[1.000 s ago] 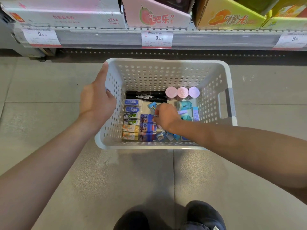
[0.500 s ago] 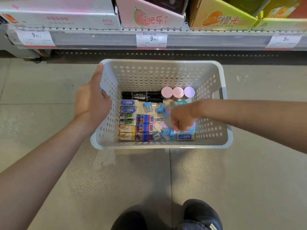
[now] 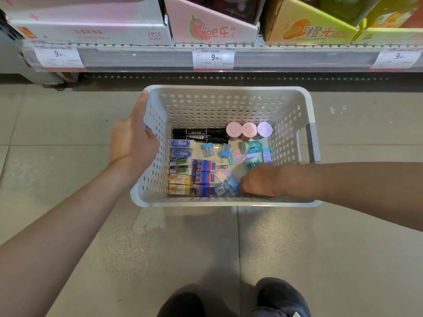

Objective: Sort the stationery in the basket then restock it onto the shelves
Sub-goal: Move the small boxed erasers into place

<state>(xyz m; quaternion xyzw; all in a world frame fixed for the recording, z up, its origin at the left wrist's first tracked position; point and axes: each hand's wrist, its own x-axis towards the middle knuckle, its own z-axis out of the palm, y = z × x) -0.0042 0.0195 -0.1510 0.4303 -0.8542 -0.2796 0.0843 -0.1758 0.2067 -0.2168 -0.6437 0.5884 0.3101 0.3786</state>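
Observation:
A white perforated basket point(image 3: 229, 203) sits on the floor below the shelf. My left hand point(image 3: 132, 143) grips its left rim. My right hand point(image 3: 258, 180) is low in the front right of the basket, its curled fingers against a cluster of blue sharpeners point(image 3: 229, 186); the fingertips are hidden. Boxed erasers point(image 3: 180, 154) lie in rows along the left side. Black markers point(image 3: 199, 133) lie at the back, beside three round pastel lids point(image 3: 248, 129). More small sharpeners point(image 3: 207, 149) and pastel items point(image 3: 251, 147) are scattered in the middle.
A shelf edge point(image 3: 137, 58) with price tags point(image 3: 213, 57) runs across the top, carrying pink point(image 3: 210, 30) and yellow point(image 3: 309, 28) display boxes. Grey tiled floor point(image 3: 68, 124) surrounds the basket. My dark shoes point(image 3: 281, 296) are at the bottom.
My right hand has moved from the middle of the basket toward its front right corner, beside the blue sharpeners. My left hand has kept its grip on the rim.

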